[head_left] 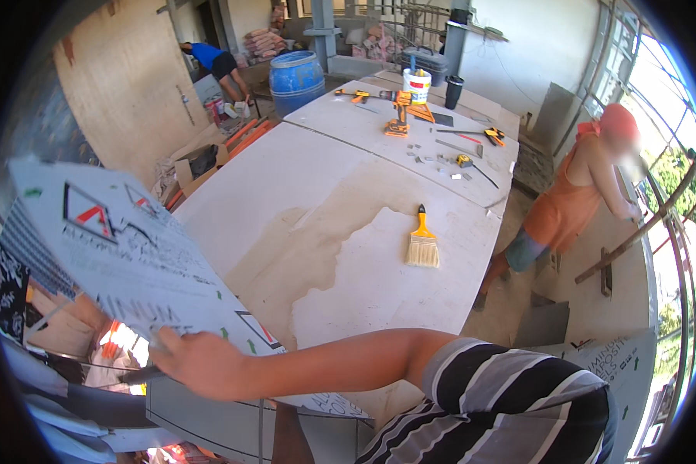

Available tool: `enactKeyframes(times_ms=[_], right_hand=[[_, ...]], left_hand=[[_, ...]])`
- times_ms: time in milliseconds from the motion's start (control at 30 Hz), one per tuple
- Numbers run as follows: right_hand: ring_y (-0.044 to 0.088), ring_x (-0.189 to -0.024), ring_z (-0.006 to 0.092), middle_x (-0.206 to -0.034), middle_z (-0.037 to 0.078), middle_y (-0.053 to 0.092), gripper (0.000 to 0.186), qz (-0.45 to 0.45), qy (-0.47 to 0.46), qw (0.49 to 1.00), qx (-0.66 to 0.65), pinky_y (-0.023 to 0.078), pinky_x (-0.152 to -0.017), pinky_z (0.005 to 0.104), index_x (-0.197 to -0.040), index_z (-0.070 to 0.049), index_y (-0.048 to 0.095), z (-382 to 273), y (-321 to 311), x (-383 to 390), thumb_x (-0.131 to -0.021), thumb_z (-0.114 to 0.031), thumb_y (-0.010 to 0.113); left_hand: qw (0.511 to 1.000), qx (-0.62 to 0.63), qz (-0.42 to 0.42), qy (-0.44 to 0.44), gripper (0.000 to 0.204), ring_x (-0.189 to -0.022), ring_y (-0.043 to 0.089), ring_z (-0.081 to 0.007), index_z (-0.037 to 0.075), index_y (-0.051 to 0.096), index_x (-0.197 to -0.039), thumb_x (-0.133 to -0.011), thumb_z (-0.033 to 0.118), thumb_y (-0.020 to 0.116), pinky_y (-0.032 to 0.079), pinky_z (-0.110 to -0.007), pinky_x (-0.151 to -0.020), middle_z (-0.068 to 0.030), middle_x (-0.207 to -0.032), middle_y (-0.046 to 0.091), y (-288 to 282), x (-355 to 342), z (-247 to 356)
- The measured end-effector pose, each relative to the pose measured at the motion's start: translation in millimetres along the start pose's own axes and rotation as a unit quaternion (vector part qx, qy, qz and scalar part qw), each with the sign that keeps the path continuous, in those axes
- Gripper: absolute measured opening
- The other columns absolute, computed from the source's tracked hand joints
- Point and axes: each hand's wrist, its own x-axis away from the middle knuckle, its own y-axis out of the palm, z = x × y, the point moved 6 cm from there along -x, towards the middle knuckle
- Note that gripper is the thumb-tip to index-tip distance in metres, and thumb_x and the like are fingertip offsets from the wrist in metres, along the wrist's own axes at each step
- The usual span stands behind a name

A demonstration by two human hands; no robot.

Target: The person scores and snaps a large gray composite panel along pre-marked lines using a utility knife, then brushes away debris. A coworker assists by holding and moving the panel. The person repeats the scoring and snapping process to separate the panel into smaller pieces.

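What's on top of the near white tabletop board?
On the near white board: a yellow-handled paintbrush and a spread-out tan patch. The printed panel and wearer's forearm hide part of it; anything behind them can't be seen.

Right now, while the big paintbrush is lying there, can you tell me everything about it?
The paintbrush is wide and flat, with a yellow handle that has a black end and a broad band of pale, cream-coloured bristles. It lies flat on the white tabletop, bristles toward the camera and handle pointing away. No hand touches it. A brownish patch spreads to its left; I can't tell whether the handle's end reaches it, or whether the bristles are wet.
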Motion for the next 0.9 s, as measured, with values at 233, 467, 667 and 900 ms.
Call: enactKeyframes(times_ms=[233, 467, 667, 900], right_hand=[[0.069, -0.077, 0.0321, -0.115, 0.023, 0.051, 0.044, 0.026, -0.041, 0.987, -0.15, 0.057, -0.069, 0.0431, -0.131, -0.006, 0.066, -19.0, 48.3, -6.5, -0.087, -0.012, 0.064], [0.068, -0.08, 0.0364, -0.12, 0.024, 0.049, 0.047, 0.079, -0.036, 0.982, -0.167, 0.055, -0.072, 0.0459, -0.128, -0.006, 0.068, -13.6, 49.4, -2.1, -0.081, -0.004, 0.065], [0.067, -0.085, 0.0374, -0.126, 0.023, 0.049, 0.053, 0.034, -0.022, 0.987, -0.156, 0.055, -0.078, 0.0466, -0.131, -0.009, 0.066, 0.1, 19.0, 6.2, -0.079, -0.006, 0.068], [0.061, -0.115, 0.0424, -0.138, 0.023, 0.054, 0.067, 0.144, 0.061, 0.986, -0.057, 0.053, -0.096, 0.0485, -0.148, -0.016, 0.055, 85.6, -55.7, 50.1, -0.082, -0.009, 0.066]], left_hand=[[1.0, 0.019, 0.009, -0.013, 0.094, -0.159, 0.012, -0.0418, 0.016, 0.034, -0.161, -0.086, 0.057, 0.073, 0.014, -0.061, -0.126, -0.0211, -0.169, 0.023, -3.0, -3.1, 2.2], [1.0, 0.01, 0.009, -0.022, 0.098, -0.159, 0.012, -0.0418, 0.017, 0.031, -0.163, -0.084, 0.058, 0.074, 0.015, -0.061, -0.126, -0.021, -0.169, 0.023, -3.4, -5.2, 19.0], [0.999, -0.029, 0.005, -0.037, 0.102, -0.159, 0.012, -0.0418, 0.018, 0.028, -0.164, -0.083, 0.058, 0.075, 0.016, -0.061, -0.125, -0.0209, -0.169, 0.023, -0.4, -4.5, 21.4], [0.999, -0.037, 0.002, -0.035, 0.106, -0.159, 0.012, -0.0418, 0.019, 0.024, -0.166, -0.082, 0.059, 0.076, 0.018, -0.061, -0.125, -0.0208, -0.17, 0.023, 9.1, -5.8, -2.4]])
